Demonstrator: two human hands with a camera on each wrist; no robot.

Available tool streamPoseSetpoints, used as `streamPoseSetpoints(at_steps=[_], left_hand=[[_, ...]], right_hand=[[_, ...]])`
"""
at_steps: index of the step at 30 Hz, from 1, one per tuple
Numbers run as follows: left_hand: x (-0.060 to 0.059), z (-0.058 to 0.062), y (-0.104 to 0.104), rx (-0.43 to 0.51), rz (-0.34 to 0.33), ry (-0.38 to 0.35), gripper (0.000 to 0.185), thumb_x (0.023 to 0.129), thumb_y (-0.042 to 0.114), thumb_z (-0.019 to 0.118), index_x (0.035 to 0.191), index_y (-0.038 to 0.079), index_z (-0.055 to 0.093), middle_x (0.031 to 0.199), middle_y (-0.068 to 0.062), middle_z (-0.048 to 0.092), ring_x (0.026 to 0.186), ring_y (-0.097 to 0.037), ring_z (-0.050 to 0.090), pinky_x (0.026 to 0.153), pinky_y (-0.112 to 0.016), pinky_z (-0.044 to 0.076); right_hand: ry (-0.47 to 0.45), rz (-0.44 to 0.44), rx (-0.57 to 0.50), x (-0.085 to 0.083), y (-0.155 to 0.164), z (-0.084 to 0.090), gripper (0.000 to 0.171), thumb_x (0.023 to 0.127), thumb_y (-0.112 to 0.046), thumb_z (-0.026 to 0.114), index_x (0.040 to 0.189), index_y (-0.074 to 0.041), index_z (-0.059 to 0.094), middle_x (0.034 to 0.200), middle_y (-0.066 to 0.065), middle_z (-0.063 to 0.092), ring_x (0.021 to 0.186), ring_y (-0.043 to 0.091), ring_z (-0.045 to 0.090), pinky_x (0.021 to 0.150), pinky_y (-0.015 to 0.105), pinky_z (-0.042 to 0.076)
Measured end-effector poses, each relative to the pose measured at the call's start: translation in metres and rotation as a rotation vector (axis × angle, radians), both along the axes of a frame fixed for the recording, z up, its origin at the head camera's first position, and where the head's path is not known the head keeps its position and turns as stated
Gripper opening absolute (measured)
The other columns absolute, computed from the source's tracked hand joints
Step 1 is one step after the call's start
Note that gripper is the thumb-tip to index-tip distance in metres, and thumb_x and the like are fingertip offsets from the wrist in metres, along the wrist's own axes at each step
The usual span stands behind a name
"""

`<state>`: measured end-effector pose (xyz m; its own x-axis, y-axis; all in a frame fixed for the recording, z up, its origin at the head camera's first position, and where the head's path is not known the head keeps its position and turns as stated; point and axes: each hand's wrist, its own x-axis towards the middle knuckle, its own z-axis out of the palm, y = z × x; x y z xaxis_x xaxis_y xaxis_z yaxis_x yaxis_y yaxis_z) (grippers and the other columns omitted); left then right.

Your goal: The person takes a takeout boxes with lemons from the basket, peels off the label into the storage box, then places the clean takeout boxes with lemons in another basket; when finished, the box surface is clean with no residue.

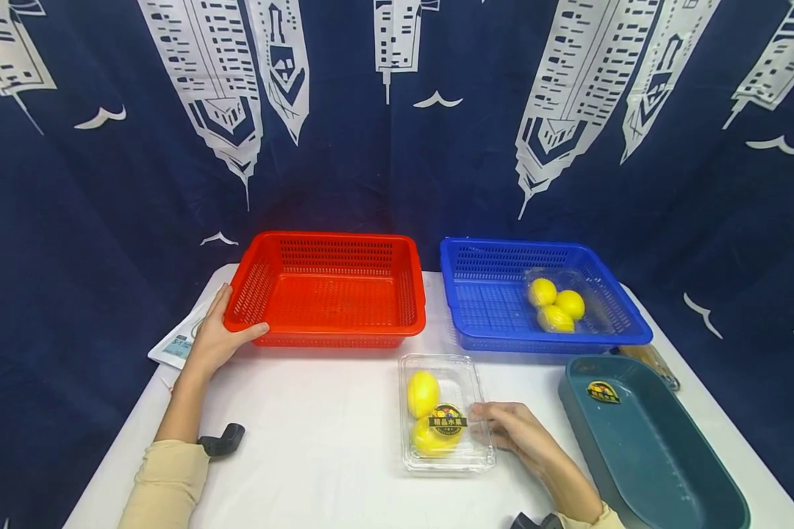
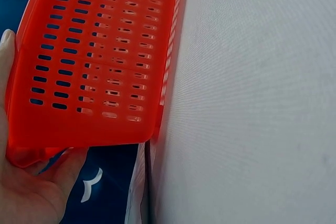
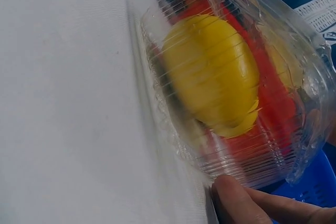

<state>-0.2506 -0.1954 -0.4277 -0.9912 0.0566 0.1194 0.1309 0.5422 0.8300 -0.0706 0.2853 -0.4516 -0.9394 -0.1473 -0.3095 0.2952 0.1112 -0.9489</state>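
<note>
The sticker [image 1: 447,419] on the clear box [image 1: 461,371] reads 精品水果 across its band. A like label [image 1: 603,391] in the green tray [image 1: 662,448] seems to carry the same characters. On the white packet [image 1: 188,325], a blue-grey panel [image 1: 178,346] shows what looks like "5-1", its smaller print too fine.

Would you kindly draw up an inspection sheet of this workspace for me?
Surface: white table under the baskets and tray.
Job's things: red basket, nothing seen inside; labelled clear container with two yellow fruits, in front of the baskets.
Clutter: blue basket holding a clear box of three more fruits; teal tray with a label inside; brown item and white item, both partly hidden.
Hands: left hand grips the red basket's corner; right hand holds the container's edge.
Cables: nothing seen.
Surroundings: navy cloth printed with white buildings.
</note>
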Motion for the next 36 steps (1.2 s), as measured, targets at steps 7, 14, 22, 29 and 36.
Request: streamPoseSetpoints(at_steps=[7, 14, 22, 29, 36], left_hand=[[-0.002, 0.0, 0.001, -0.001, -0.003, -0.006, 0.111, 0.079, 0.041, 0.076, 0.157, 0.01, 0.005, 0.166, -0.011, 0.006, 0.147, -0.043, 0.021, 0.111, -0.065, 0.031], [-0.002, 0.0, 0.001, 0.009, -0.015, 0.006, 0.11, 0.079, 0.039, 0.077, 0.157, 0.009, 0.006, 0.166, -0.011, 0.006, 0.148, -0.042, 0.02, 0.113, -0.065, 0.029], [0.004, 0.007, -0.001, 0.034, 0.02, -0.002, 0.106, 0.082, 0.038, 0.074, 0.158, 0.011, 0.006, 0.162, -0.019, 0.016, 0.142, -0.045, 0.03, 0.111, -0.062, 0.034], [0.016, 0.024, 0.01, 0.044, 0.106, 0.08, 0.099, 0.082, 0.04, 0.074, 0.157, 0.015, 0.015, 0.155, -0.022, 0.03, 0.136, -0.044, 0.036, 0.104, -0.062, 0.042], [0.028, 0.041, 0.032, 0.126, 0.073, 0.178, 0.092, 0.081, 0.031, 0.077, 0.155, 0.015, 0.025, 0.154, -0.016, 0.037, 0.137, -0.037, 0.041, 0.109, -0.058, 0.039]], right_hand=[[0.001, 0.001, -0.004, -0.001, 0.0, -0.001, 0.052, 0.096, -0.021, 0.05, 0.127, 0.021, 0.049, 0.104, 0.002, 0.068, 0.092, 0.007, 0.065, 0.088, 0.026, 0.058], [-0.009, -0.009, 0.011, -0.002, 0.0, 0.0, 0.054, 0.097, -0.022, 0.05, 0.127, 0.022, 0.048, 0.106, 0.004, 0.068, 0.094, 0.009, 0.065, 0.089, 0.027, 0.058], [-0.011, -0.005, -0.012, -0.001, -0.001, 0.001, 0.054, 0.097, -0.021, 0.051, 0.128, 0.022, 0.047, 0.107, 0.005, 0.069, 0.092, 0.009, 0.067, 0.089, 0.028, 0.058], [-0.01, -0.009, -0.007, -0.001, -0.001, 0.001, 0.055, 0.096, -0.023, 0.052, 0.128, 0.021, 0.048, 0.102, 0.0, 0.069, 0.091, 0.007, 0.067, 0.088, 0.024, 0.057], [-0.017, -0.009, -0.002, -0.002, -0.001, 0.001, 0.057, 0.096, -0.026, 0.052, 0.128, 0.02, 0.048, 0.099, -0.003, 0.068, 0.091, 0.006, 0.067, 0.087, 0.022, 0.057]])
